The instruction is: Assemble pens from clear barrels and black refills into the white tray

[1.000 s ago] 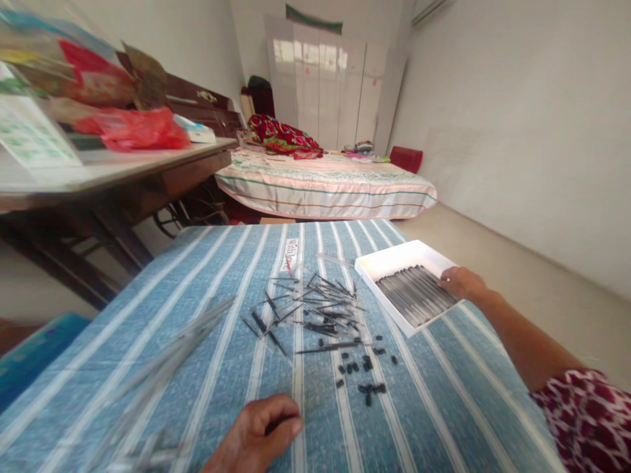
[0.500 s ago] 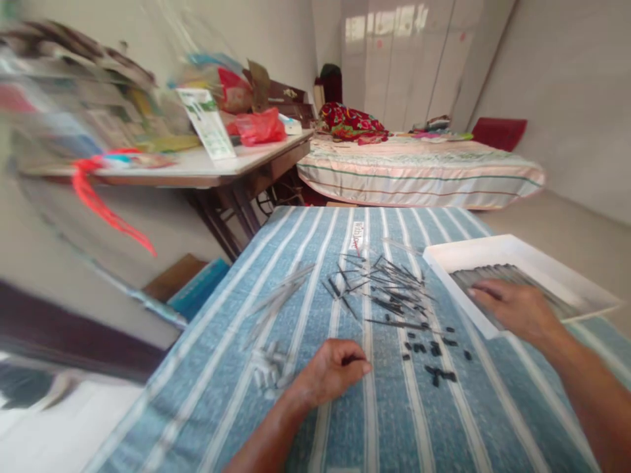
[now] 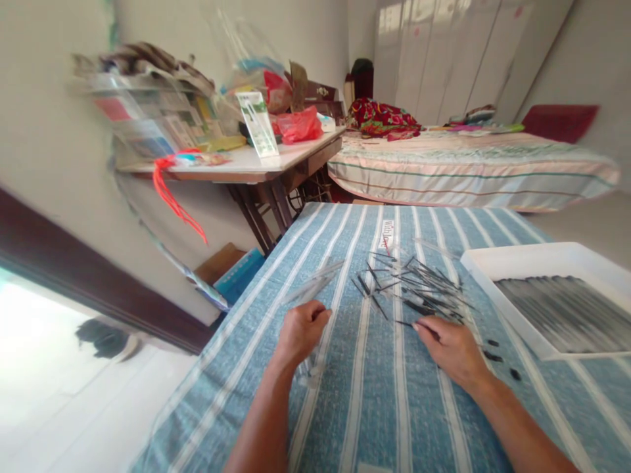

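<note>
Striped cloth (image 3: 377, 387) leaves room between closed left hand (image 3: 302, 328) and right hand (image 3: 449, 343) touching rod (image 3: 405, 322), grip unclear.

Bare hands (image 3: 302, 332) (image 3: 452, 349); forearms (image 3: 266, 410) bare too, narrowing toward hands.

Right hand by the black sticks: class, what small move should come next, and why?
Probably the right hand should pinch and lift the thin black stick: its fingertips are at that stick, whose tip shows just past them, beside the pile of sticks. Whether it is already gripped is unclear.
</note>
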Motion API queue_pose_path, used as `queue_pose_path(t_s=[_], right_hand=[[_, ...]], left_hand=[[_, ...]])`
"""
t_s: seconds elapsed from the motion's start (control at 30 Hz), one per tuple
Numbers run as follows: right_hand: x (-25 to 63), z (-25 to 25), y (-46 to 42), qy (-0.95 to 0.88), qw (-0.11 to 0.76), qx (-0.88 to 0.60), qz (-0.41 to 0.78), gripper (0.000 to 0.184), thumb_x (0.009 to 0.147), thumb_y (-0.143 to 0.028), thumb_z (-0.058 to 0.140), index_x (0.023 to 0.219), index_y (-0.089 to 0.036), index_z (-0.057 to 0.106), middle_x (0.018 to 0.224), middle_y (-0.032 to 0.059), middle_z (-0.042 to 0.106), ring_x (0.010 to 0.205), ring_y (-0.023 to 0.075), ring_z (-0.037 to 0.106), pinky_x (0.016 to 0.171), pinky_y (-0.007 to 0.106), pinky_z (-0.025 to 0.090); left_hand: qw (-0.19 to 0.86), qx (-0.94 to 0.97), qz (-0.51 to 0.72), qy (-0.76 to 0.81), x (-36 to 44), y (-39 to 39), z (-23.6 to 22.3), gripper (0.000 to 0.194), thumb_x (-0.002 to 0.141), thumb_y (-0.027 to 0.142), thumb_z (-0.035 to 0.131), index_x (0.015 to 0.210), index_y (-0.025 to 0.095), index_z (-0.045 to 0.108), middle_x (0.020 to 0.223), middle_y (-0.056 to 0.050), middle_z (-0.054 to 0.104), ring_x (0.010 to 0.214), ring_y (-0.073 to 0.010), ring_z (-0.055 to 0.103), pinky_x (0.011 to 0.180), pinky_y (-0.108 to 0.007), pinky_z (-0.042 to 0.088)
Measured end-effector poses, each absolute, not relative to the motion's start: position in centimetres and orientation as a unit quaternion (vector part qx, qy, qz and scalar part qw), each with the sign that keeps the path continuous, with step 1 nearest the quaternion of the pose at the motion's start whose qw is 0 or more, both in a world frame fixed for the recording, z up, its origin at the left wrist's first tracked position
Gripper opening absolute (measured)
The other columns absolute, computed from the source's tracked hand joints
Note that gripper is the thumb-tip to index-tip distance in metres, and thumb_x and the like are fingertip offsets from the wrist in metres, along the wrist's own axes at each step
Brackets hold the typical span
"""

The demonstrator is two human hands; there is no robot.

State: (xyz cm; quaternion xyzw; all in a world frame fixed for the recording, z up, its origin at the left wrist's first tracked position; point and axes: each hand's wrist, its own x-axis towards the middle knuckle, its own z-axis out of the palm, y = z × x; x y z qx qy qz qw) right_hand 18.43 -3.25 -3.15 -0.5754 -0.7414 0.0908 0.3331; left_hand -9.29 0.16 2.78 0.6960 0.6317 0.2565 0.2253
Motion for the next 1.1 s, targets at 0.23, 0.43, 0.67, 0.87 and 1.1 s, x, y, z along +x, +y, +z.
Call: queue_pose_path(t_s=[0.23, 0.43, 0.67, 0.87, 1.1], right_hand=[[18.7, -4.5, -3.6, -0.747, 0.329, -0.577, 0.04, 0.03, 0.087, -0.032, 0.042, 0.077, -0.02, 0.067, 0.069, 0.004, 0.068, 0.061, 0.0162, 0.062, 0.06, 0.025, 0.043], [18.6, -4.6, -3.6, -0.752, 0.307, -0.582, 0.036, 0.029, 0.087, -0.031, 0.042, 0.076, -0.021, 0.067, 0.067, 0.003, 0.066, 0.062, 0.0165, 0.062, 0.06, 0.025, 0.043], [18.5, -4.6, -3.6, -0.757, 0.313, -0.573, 0.037, 0.028, 0.086, -0.029, 0.042, 0.076, -0.023, 0.067, 0.069, 0.0028, 0.067, 0.064, 0.016, 0.062, 0.061, 0.024, 0.043], [18.5, -4.7, -3.5, -0.758, 0.321, -0.567, 0.037, 0.028, 0.086, -0.028, 0.042, 0.075, -0.021, 0.067, 0.067, 0.0026, 0.066, 0.063, 0.015, 0.061, 0.061, 0.023, 0.042], [18.4, -4.8, -3.3, -0.759, 0.336, -0.557, 0.026, 0.025, 0.085, -0.026, 0.044, 0.076, -0.022, 0.067, 0.067, 0.0019, 0.065, 0.062, 0.0144, 0.06, 0.06, 0.023, 0.041]], left_hand=[[0.116, 0.657, 0.212, 0.714, -11.4, 0.8, 2.5, 0.024, 0.078, 0.033, 0.046, 0.071, 0.017, 0.063, 0.059, 0.001, 0.059, 0.06, -0.0137, 0.056, 0.056, -0.021, 0.035], [0.047, 0.602, 0.183, 0.776, -11.9, 1.4, 2.0, 0.026, 0.08, 0.026, 0.045, 0.097, 0.018, 0.064, 0.087, -0.006, 0.069, 0.08, -0.0197, 0.063, 0.067, -0.025, 0.041], [0.011, 0.622, 0.123, 0.773, -11.2, 1.5, 1.3, 0.031, 0.081, 0.023, 0.043, 0.106, 0.017, 0.061, 0.1, -0.008, 0.065, 0.084, -0.0205, 0.063, 0.066, -0.026, 0.043], [-0.011, 0.636, 0.094, 0.766, -10.9, 1.8, 1.0, 0.03, 0.082, 0.024, 0.042, 0.104, 0.017, 0.062, 0.099, -0.008, 0.062, 0.087, -0.0208, 0.062, 0.066, -0.026, 0.042], [-0.003, 0.678, 0.041, 0.734, -9.7, 2.1, 0.6, 0.026, 0.081, 0.026, 0.044, 0.096, 0.019, 0.063, 0.098, -0.008, 0.062, 0.086, -0.021, 0.062, 0.067, -0.027, 0.043]])
